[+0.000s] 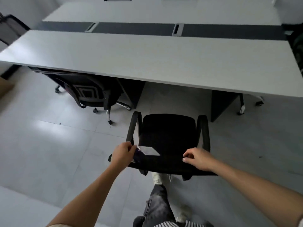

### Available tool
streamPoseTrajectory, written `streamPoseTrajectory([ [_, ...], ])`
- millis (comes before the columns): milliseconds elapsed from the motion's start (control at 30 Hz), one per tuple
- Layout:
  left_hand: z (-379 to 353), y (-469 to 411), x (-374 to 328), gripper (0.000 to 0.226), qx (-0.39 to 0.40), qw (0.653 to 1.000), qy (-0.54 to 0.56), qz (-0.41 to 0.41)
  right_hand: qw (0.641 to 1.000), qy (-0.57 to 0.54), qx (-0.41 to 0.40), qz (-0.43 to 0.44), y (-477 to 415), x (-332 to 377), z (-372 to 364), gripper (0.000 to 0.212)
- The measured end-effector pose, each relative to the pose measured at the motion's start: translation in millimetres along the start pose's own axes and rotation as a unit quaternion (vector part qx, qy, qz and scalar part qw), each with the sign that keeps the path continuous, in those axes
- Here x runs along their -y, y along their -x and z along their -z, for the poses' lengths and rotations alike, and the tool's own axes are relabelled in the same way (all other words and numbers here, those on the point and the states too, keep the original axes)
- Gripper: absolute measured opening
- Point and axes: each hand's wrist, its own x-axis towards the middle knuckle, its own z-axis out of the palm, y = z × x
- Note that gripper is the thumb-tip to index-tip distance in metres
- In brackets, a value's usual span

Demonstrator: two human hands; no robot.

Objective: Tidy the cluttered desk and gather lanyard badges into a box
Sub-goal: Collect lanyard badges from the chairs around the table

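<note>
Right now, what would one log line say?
left hand: pinches lanyard badge | right hand: fingers curled, at chair back | badge: over chair

The desk (147, 59) is pale grey-white, with a dark grey strip (131, 29) along its far edge. In front of the desk stands a black chair (168, 128), and a white-and-clear badge (150, 150) shows against it. Under the desk, a second chair (88, 94) bears a grey concentric-square pattern. Beneath the desk the floor tiles (49, 153) are light grey. The trousers (157, 207) are mottled dark grey.

Dim, cool light leaves a pale glare on the left floor (54, 130), the near chair (168, 131) sinks to black, the far-left edge blurs and the desk (147, 63) lines bow.
</note>
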Motion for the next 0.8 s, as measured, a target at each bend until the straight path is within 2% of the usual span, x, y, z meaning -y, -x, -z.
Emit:
streamPoseTrajectory([
  [133,-13.5,39.5,16.6,0.030,-0.081,0.991,-0.061,-0.087,0.997,0.056,-0.046,0.029,32.1,3.4,-12.8,0.052],
  [233,-22.0,42.1,22.2,0.026,-0.086,0.988,-0.096,-0.087,0.984,0.125,-0.109,0.058,47.8,5.6,-26.4,0.064],
  [333,-29.0,32.9,26.4,0.027,-0.102,0.985,-0.119,-0.071,0.971,0.150,-0.174,0.064,46.9,6.7,-28.3,0.062],
  [500,-32.7,9.6,18.4,0.033,-0.165,0.972,-0.137,-0.094,0.965,0.154,-0.205,0.053,27.6,2.7,-14.5,0.055],
  [800,-14.9,-120.8,-35.7,0.029,-0.131,0.979,-0.128,-0.089,0.956,0.157,-0.249,0.007,-70.8,-0.7,63.0,0.049],
])
